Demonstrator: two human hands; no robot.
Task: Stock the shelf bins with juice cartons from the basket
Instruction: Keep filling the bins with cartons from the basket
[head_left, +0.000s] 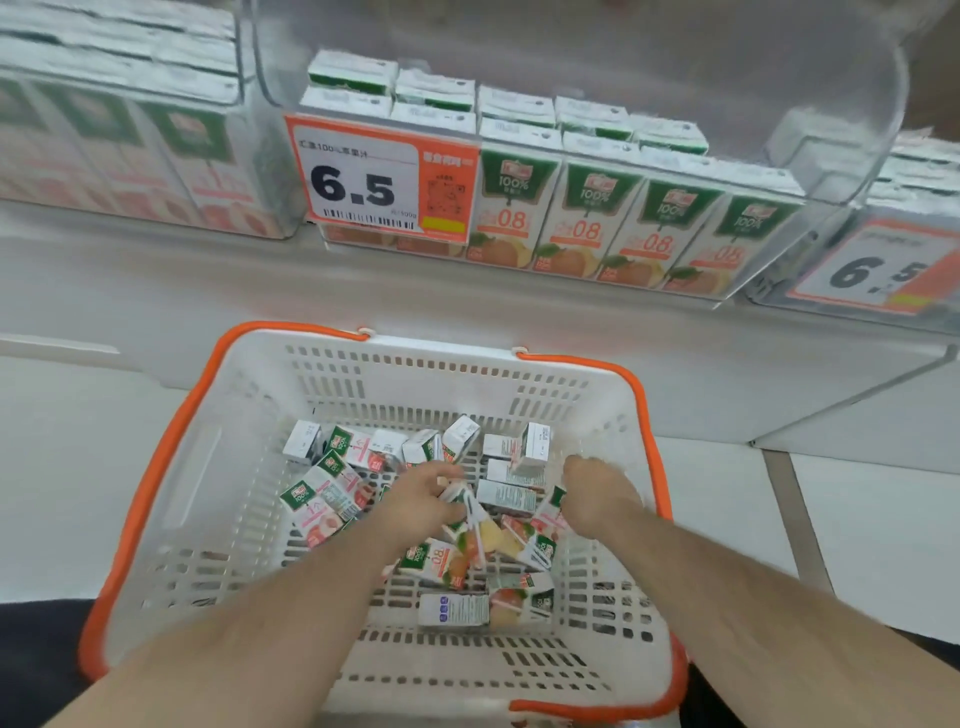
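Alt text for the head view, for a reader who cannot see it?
Both hands reach into a white basket of loose juice cartons; the left hand holds one, the right hand touches others. Above, a clear shelf bin holds upright cartons beside a 6.5 price tag.

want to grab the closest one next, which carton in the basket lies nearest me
The carton lying flat with its white blue-printed label side up, lowest in the pile, nearest the basket's near wall; all others lie farther in.
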